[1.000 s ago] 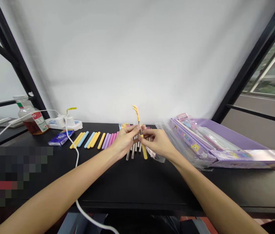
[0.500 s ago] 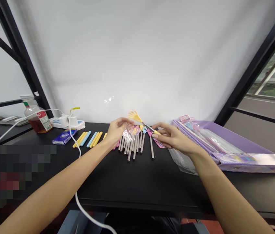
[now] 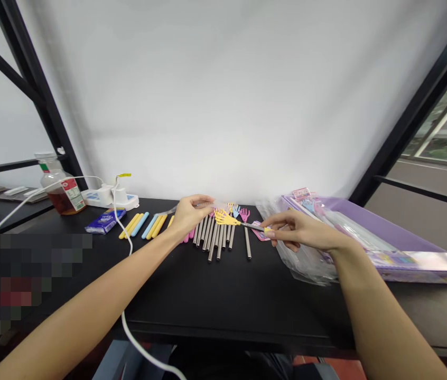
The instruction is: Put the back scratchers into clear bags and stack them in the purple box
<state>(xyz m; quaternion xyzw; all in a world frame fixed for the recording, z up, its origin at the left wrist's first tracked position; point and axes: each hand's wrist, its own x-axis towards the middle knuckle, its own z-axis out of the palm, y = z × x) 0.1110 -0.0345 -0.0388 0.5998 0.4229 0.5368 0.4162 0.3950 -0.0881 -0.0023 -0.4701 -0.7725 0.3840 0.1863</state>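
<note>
The right hand (image 3: 305,228) has thumb and fingers closed on the yellow end of a hand-shaped scratcher (image 3: 227,217), whose metal rod lies nearly level above the bench (image 3: 223,301), its yellow head pointing towards the left hand (image 3: 188,215). This left hand is partly closed, with thumb and fingers pinching a thin clear wrap (image 3: 219,206) close to the head. Whether wrap and head touch, one cannot tell

Below, towards the middle of the far edge, lie metal rods (image 3: 208,233) with coloured heads, and one pink-headed scratcher (image 3: 248,244) is a little apart. Coloured sticks (image 3: 155,227) lie to their left; clear bags (image 3: 306,266) and a lilac box (image 3: 382,224) are towards the right end

To handle it well, the grip should be firm but light, because the small prongs might catch the film, and the head is best kept above the pile
</note>
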